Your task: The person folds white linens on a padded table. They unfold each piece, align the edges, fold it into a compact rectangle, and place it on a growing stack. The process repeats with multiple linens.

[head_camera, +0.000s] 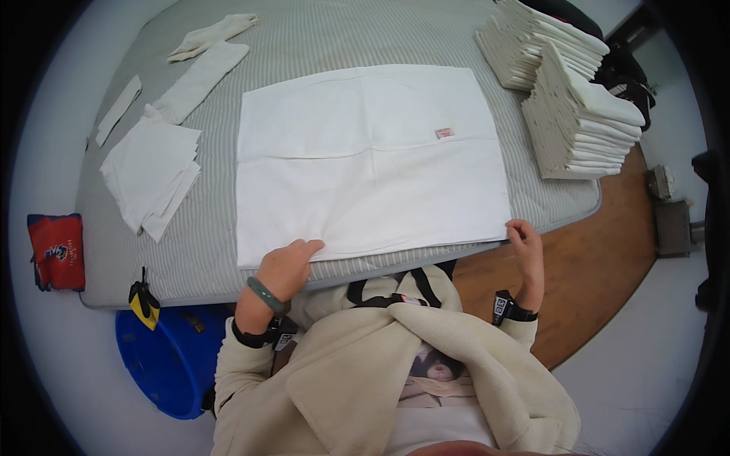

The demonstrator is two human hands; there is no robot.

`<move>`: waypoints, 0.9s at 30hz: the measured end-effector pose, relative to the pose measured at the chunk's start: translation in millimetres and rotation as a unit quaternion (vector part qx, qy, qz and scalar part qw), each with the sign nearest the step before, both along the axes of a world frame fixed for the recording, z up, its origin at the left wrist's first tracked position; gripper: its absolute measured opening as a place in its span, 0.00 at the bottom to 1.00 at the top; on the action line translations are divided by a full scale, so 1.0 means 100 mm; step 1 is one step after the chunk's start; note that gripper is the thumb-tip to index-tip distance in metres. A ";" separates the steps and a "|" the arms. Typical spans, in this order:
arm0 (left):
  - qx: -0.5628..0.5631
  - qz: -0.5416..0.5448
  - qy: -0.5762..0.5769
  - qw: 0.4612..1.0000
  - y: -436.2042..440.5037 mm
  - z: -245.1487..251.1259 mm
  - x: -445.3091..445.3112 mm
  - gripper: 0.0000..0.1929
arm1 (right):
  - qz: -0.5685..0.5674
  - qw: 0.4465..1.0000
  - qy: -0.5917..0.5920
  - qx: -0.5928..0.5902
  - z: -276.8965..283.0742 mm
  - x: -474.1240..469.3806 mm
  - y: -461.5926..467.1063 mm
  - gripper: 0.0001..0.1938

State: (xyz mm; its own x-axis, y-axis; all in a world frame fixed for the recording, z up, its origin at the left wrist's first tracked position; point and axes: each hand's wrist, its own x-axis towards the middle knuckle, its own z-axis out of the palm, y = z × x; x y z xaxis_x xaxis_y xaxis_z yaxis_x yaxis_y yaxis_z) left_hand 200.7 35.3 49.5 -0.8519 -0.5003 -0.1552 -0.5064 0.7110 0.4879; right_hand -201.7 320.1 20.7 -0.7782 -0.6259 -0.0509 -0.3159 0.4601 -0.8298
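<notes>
A white fabric piece that looks like a pillowcase (319,194) lies flat on the striped mattress (365,34), with crossing fold lines and an overlapping seam across its middle. A small label with red marks (444,133) sits on its right half. My left hand (285,271), with a green bangle on the wrist, grips the near edge close to the left corner. Between thumb and fingers, my right hand (524,242) pinches the near right corner. The undersides of both grips are hidden.
Two stacks of folded white cloth (582,134) (536,45) stand at the right. Loose white cloths (151,165) lie at the left, near a red bag (60,251). A yellow-and-black tool handle (144,305) overhangs the mattress edge above a blue tub (162,365).
</notes>
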 end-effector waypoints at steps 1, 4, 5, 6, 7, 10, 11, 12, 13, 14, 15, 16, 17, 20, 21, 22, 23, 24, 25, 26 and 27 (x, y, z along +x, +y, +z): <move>0.007 -0.012 0.012 1.000 -0.01 0.04 0.01 0.20 | 0.018 1.000 0.020 0.006 0.00 0.01 0.04 0.08; 0.065 -0.027 -0.015 0.997 -0.08 0.21 0.02 0.17 | 0.018 0.999 0.041 0.029 0.05 0.00 0.02 0.10; 0.107 -0.022 -0.065 0.992 -0.16 0.29 0.06 0.17 | 0.028 0.997 0.071 0.028 0.11 -0.02 -0.02 0.11; 0.143 -0.021 -0.089 0.986 -0.23 0.33 0.07 0.16 | 0.037 0.995 0.092 0.025 0.17 -0.06 -0.06 0.11; 0.110 0.006 -0.079 0.991 -0.32 0.36 0.06 0.16 | 0.028 0.994 0.099 0.032 0.25 -0.11 -0.13 0.12; -0.005 0.075 0.025 0.997 -0.76 0.34 0.15 0.16 | 0.109 0.975 0.189 0.036 0.51 -0.32 -0.41 0.13; -0.048 0.100 0.060 0.992 -0.97 0.29 0.14 0.17 | 0.120 0.972 0.200 0.037 0.59 -0.40 -0.53 0.14; -0.036 0.135 0.030 0.990 -1.22 0.22 0.14 0.17 | 0.130 0.969 0.209 0.034 0.64 -0.48 -0.66 0.14; -0.032 0.157 0.025 0.987 -1.50 0.15 0.13 0.17 | 0.156 0.962 0.224 0.002 0.68 -0.57 -0.82 0.15; -0.048 0.169 0.025 0.984 -1.77 0.05 0.10 0.19 | 0.144 0.967 0.207 0.031 0.69 -0.70 -1.00 0.16; -0.075 0.174 0.039 0.981 -2.01 -0.07 0.05 0.20 | 0.170 0.965 0.202 0.009 0.67 -0.83 -1.20 0.16; -0.084 0.178 0.029 0.980 -2.24 -0.18 0.00 0.23 | 0.155 0.968 0.191 0.043 0.63 -0.97 -1.40 0.17; -0.098 0.187 0.012 0.977 -2.45 -0.28 -0.06 0.25 | 0.170 0.968 0.184 0.033 0.57 -1.12 -1.60 0.18; -0.057 0.239 0.004 0.969 -2.96 -0.47 -0.33 0.30 | 0.111 0.965 0.215 0.096 0.31 -1.51 -2.18 0.20; -0.026 0.265 0.003 0.964 -3.09 -0.49 -0.42 0.32 | 0.123 0.958 0.245 0.086 0.24 -1.60 -2.32 0.21; -0.026 0.271 0.012 0.962 -3.20 -0.52 -0.50 0.33 | 0.114 0.954 0.262 0.095 0.20 -1.68 -2.47 0.21; -0.022 0.284 0.017 0.958 -3.29 -0.56 -0.59 0.33 | 0.086 0.951 0.266 0.130 0.17 -1.75 -2.61 0.22; -0.020 0.296 0.027 0.955 -3.38 -0.60 -0.67 0.34 | 0.105 0.964 0.197 0.143 0.21 -1.83 -2.73 0.23; -0.008 0.312 0.038 0.949 -3.47 -0.64 -0.73 0.33 | 0.107 0.973 0.152 0.136 0.22 -1.87 -2.84 0.21; 0.002 0.326 0.055 0.944 -3.56 -0.67 -0.78 0.33 | 0.094 0.980 0.099 0.141 0.21 -1.88 -2.93 0.20; 0.012 0.340 0.078 0.937 -3.66 -0.72 -0.82 0.32 | 0.089 0.986 0.043 0.131 0.21 -1.89 -2.99 0.19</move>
